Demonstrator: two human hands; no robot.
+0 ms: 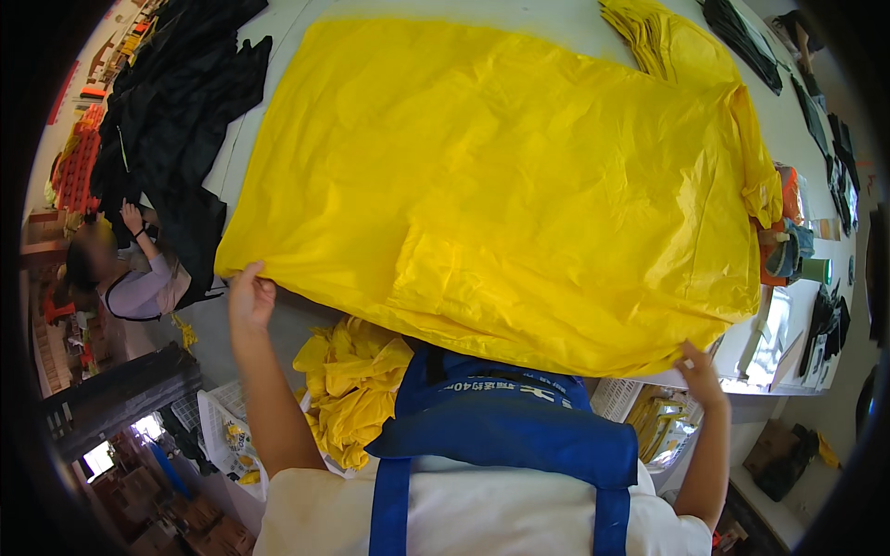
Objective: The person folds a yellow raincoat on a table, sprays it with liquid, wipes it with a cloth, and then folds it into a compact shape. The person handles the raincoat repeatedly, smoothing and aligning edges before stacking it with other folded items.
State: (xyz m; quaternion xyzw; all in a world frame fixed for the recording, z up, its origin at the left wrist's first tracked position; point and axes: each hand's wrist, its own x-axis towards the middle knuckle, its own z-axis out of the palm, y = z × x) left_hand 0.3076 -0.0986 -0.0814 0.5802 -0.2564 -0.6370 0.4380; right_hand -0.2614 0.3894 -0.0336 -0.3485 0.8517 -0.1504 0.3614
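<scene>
A large yellow plastic-like garment [487, 181] lies spread over the white table [229, 146], its near edge hanging towards my body. At its near left corner my left hand [252, 299] pinches the edge between thumb and fingers. My right hand [697, 375] grips the near edge towards the right corner. A narrow gathered part, seemingly a sleeve, hangs at the garment's right side. Behind its far right corner lies a stack of folded yellow garments [667, 42].
Black garments [181, 104] lie on the left, where another person [139, 278] touches them. White baskets [236, 417] with yellow items stand below the table, beside crumpled yellow material [354, 389]. A green roll [815, 270] and dark folded clothes [744, 42] are on the right.
</scene>
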